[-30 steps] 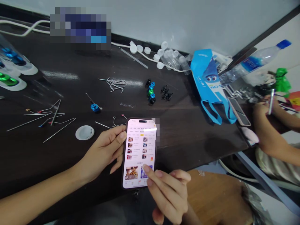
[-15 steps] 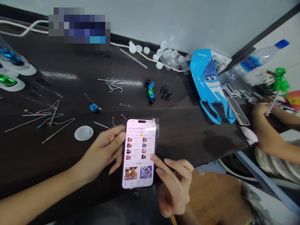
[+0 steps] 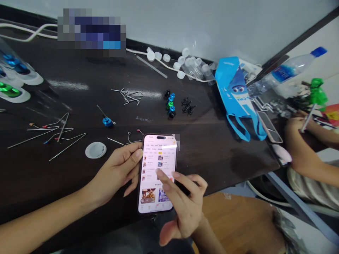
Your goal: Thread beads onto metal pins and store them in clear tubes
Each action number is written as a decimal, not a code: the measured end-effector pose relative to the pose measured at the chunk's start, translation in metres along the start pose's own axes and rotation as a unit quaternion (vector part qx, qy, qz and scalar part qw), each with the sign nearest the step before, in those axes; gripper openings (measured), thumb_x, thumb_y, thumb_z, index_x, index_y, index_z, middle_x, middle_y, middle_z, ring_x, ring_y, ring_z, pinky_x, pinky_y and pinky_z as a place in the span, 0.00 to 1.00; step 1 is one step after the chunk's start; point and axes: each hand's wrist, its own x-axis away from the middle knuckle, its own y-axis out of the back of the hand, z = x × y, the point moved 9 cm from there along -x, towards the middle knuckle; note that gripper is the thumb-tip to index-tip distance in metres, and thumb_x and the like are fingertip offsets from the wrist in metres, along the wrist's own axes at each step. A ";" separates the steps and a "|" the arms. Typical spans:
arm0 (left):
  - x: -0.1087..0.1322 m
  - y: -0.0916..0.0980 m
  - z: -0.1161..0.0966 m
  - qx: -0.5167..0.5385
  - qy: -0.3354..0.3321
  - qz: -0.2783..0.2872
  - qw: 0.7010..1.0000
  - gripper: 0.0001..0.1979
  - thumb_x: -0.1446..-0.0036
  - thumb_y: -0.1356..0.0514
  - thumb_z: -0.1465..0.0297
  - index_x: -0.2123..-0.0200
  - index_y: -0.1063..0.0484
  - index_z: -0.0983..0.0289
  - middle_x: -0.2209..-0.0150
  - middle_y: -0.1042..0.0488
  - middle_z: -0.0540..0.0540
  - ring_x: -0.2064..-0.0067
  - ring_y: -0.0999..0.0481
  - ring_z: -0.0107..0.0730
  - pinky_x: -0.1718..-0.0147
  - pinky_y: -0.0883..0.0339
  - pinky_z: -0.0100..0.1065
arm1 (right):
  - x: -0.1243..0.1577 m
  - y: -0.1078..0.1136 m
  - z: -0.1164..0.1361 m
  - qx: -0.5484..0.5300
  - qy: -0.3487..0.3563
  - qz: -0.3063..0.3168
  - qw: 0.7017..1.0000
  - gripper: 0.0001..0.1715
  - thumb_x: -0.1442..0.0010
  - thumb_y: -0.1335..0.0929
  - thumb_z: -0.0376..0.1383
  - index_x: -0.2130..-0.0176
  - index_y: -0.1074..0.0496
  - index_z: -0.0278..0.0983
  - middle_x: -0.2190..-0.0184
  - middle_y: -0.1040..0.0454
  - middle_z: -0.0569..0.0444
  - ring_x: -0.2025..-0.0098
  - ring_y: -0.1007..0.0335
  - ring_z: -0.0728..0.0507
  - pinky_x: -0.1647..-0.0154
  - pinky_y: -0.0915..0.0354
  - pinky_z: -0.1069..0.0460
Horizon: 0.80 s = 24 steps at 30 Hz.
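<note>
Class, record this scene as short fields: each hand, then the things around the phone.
Left hand: holds the smartphone by its left side
Right hand: poised over the lit screen; contact unclear
Left of smartphone: round white dish, bent metal wires
Beyond smartphone: small blue, green and black parts
Farther right: blue tote bag, blue-capped water bottle

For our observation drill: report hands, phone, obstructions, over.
Left hand holding lit phone. Right hand open over it, contact unclear. Obstruction: right hand hides part of phone.

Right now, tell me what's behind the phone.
Looped wires show on the table past the phone, upper left. Whatever is directly behind it, including any part of the left hand, is covered.
</note>
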 end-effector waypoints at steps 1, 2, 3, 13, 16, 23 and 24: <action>0.000 0.000 0.000 0.000 0.001 0.001 1.000 0.16 0.36 0.45 0.61 0.52 0.32 0.66 0.84 0.42 0.42 0.88 0.51 0.15 0.93 0.46 0.17 | -0.002 -0.002 0.001 -0.002 0.010 0.021 1.000 0.33 0.35 0.44 0.56 0.56 0.29 0.32 0.47 0.25 0.48 0.48 0.33 0.38 0.51 0.45 0.41; 0.000 -0.001 0.000 0.001 0.002 0.000 1.000 0.16 0.36 0.45 0.61 0.52 0.32 0.66 0.84 0.42 0.42 0.88 0.51 0.15 0.93 0.46 0.17 | -0.004 -0.003 0.002 -0.005 0.017 0.034 0.999 0.33 0.36 0.43 0.56 0.55 0.29 0.32 0.46 0.26 0.48 0.47 0.34 0.38 0.51 0.45 0.41; 0.000 -0.001 0.000 0.002 0.002 -0.001 1.000 0.16 0.36 0.45 0.61 0.52 0.31 0.66 0.84 0.42 0.41 0.88 0.51 0.15 0.93 0.46 0.17 | -0.005 -0.003 0.003 -0.008 0.025 0.041 0.999 0.34 0.37 0.43 0.57 0.55 0.29 0.33 0.45 0.27 0.49 0.46 0.34 0.38 0.50 0.45 0.41; 0.000 0.001 0.002 -0.002 -0.001 -0.001 1.000 0.17 0.37 0.45 0.60 0.51 0.32 0.66 0.83 0.37 0.43 0.89 0.48 0.15 0.93 0.48 0.17 | 0.006 0.007 0.004 -0.022 0.018 -0.048 0.998 0.32 0.36 0.42 0.56 0.60 0.27 0.32 0.47 0.25 0.46 0.50 0.31 0.39 0.50 0.43 0.41; 0.000 0.002 0.003 -0.008 0.001 -0.001 1.000 0.16 0.37 0.45 0.61 0.52 0.32 0.66 0.84 0.39 0.42 0.90 0.48 0.15 0.93 0.49 0.17 | 0.007 0.008 0.003 -0.016 0.004 -0.067 0.998 0.32 0.33 0.44 0.53 0.60 0.27 0.31 0.52 0.22 0.44 0.53 0.30 0.40 0.52 0.41 0.41; 0.000 0.002 0.003 -0.010 0.010 0.000 1.000 0.16 0.37 0.45 0.61 0.52 0.31 0.66 0.86 0.43 0.41 0.90 0.48 0.16 0.93 0.50 0.18 | 0.007 0.016 -0.002 0.012 -0.021 -0.124 0.992 0.32 0.30 0.47 0.51 0.63 0.27 0.34 0.62 0.18 0.47 0.57 0.29 0.41 0.54 0.40 0.42; 0.000 0.002 0.003 -0.008 0.010 -0.002 1.000 0.16 0.37 0.45 0.61 0.52 0.31 0.66 0.86 0.44 0.40 0.90 0.49 0.16 0.93 0.49 0.18 | 0.007 0.016 -0.002 0.017 -0.021 -0.124 0.992 0.32 0.30 0.47 0.50 0.64 0.27 0.34 0.61 0.18 0.48 0.58 0.29 0.41 0.54 0.40 0.42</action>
